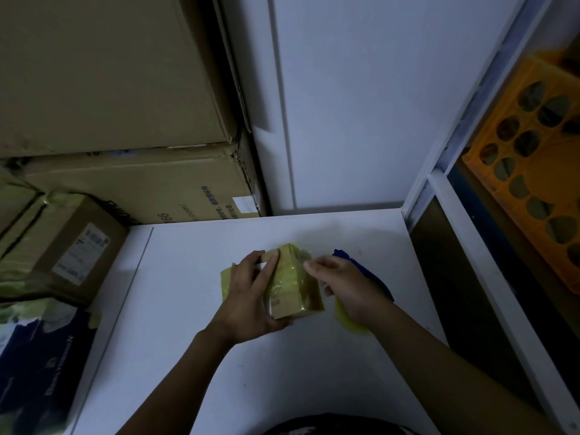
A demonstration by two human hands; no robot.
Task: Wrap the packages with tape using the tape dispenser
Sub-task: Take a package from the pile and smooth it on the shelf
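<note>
Dark clothing at the very bottom of the head view, with two bare forearms reaching up from it over the white worktop [219, 372].

Near the middle of the worktop, toward its far edge: the package [292, 284], a small cardboard box, tilted up off the surface. Left hand [251, 296] clasped over its left side, fingers laid along the top and hooked over the far end, thumb tucked under the near end. Right hand [348, 287] just beside the box's right face, curled round the tape dispenser [367, 271]; blue body poking out behind the knuckles, yellow tape roll [348, 321] showing below the wrist.

Already banded in glossy yellowish tape across top and right side, with a loose flap hanging off to the left. Bare cardboard showing at the near end only. Judged well into the wrapping of this box, with the last turns, the cut and the smoothing-down left to do.

Off the worktop's left edge: a taped box [69, 243], seemingly finished, under stacked cartons [125, 89]. Off the right edge: an orange crate [533, 171]. No telling whether further boxes await tape.
</note>
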